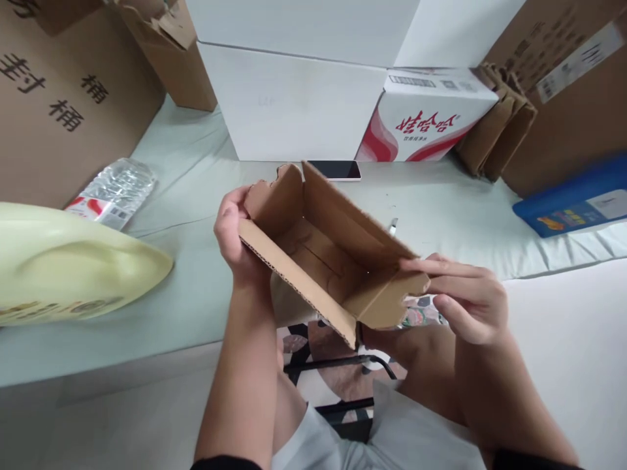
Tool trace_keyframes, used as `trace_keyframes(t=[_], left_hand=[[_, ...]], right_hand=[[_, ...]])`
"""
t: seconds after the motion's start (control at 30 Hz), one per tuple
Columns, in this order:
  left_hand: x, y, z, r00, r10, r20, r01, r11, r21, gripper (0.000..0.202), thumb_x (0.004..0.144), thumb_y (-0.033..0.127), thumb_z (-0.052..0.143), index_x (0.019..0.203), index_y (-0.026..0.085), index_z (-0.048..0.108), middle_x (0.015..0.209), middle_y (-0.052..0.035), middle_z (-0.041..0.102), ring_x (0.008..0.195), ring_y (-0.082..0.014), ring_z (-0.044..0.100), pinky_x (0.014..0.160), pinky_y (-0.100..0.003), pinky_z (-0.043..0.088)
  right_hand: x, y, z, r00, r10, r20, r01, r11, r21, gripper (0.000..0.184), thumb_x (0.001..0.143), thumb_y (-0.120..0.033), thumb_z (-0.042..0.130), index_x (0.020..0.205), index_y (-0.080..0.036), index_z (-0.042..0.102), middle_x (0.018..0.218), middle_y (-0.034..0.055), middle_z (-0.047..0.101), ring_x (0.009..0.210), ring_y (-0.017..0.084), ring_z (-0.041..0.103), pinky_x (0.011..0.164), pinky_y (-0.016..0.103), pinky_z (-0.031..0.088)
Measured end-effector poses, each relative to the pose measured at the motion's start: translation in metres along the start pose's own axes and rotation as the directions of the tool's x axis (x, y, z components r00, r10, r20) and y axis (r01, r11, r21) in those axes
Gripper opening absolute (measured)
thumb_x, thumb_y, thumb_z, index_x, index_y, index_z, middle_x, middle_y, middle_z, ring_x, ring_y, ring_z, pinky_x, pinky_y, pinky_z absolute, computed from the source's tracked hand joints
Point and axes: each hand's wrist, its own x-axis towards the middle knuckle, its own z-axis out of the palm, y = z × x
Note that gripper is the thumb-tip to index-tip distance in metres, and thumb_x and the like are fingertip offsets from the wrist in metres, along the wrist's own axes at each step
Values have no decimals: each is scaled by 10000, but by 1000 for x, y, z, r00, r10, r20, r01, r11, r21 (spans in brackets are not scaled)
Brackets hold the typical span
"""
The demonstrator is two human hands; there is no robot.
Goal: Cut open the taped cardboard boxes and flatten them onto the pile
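A small brown cardboard box (pixel 337 225) with an open top and rough, torn edges is held tilted above my lap. My left hand (pixel 232 228) grips its left end, fingers wrapped round the outside and thumb near the torn rim. At the other end, my right hand (pixel 463 294) has its fingers on the short end flap, closed against the cardboard. Bare creased cardboard shows inside the box. Part of a patterned, shiny surface (pixel 424 310) shows below the right-hand flap; I cannot make out what it is.
Behind the box a phone (pixel 337 170) and a small cutter (pixel 393 226) lie on the pale green cloth (pixel 191 196). White cartons (pixel 298 104) stand at the back. To the left are a pale yellow jug (pixel 83 261), a plastic bottle (pixel 115 192) and a large carton (pixel 63 117); a blue box (pixel 578 202) is at right.
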Motion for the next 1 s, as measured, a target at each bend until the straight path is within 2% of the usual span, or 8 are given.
trace_keyframes(t=[0.1,0.23,0.33,0.43,0.53,0.77,0.87,1.0], left_hand=[[6,-10,3,964,258,65,-265,955,136,473,933,622,511,912,199,720,970,-82,748,1006,-271,709,941,-396,551],[14,-27,-3,900,371,230,-432,837,337,507,926,653,515,836,197,717,891,-85,745,1000,-273,721,1034,-436,529],[19,-39,-11,859,424,288,-512,726,459,289,895,498,670,978,222,699,954,-44,733,1066,-253,706,1064,-424,518],[23,-46,-17,835,460,301,-547,640,539,410,879,522,710,1178,259,612,1116,-48,687,1095,-247,695,1050,-436,539],[24,-45,-20,784,499,370,-614,533,582,531,872,572,711,1306,322,537,1342,-69,593,1314,-290,602,1085,-459,540],[21,-37,-21,707,344,618,-707,352,614,357,977,529,585,1240,347,745,1554,-46,495,1463,-344,497,1283,-564,360],[22,-31,-23,729,271,628,-683,328,652,328,930,520,651,1120,304,808,1476,-71,555,1366,-345,586,1256,-566,412],[31,-13,-35,833,279,478,-553,397,733,334,891,483,668,1048,219,801,1509,-75,539,1454,-384,504,1279,-613,344]], right_hand=[[-7,20,13,988,100,-121,-104,994,-34,213,965,-236,592,957,-269,802,1355,95,733,999,263,784,727,378,618],[-11,44,38,985,89,-150,-109,986,-129,285,984,-267,580,1203,-253,762,1464,128,625,1193,301,701,860,430,623],[-15,54,51,957,71,-280,-120,979,-162,329,984,-295,602,1290,-322,718,1296,101,608,1109,255,667,809,395,603],[-22,61,56,875,88,-476,-150,984,-93,682,917,-390,703,1547,-433,443,1336,82,520,1107,246,621,853,418,597],[-30,65,57,913,191,-361,-182,982,58,791,932,-489,655,1621,-414,273,1474,102,477,1303,298,566,1033,511,561],[-42,59,54,953,196,-231,-166,976,145,378,1014,-484,497,1346,-336,600,1475,82,520,1400,319,525,1183,560,445],[-44,60,57,947,231,-223,-182,959,219,474,1019,-549,471,1449,-352,502,1532,86,504,1445,317,504,1195,559,443],[-43,62,63,846,514,-139,-427,811,400,660,1029,-678,349,1581,-317,318,1610,138,471,1459,307,512,1204,572,431]])
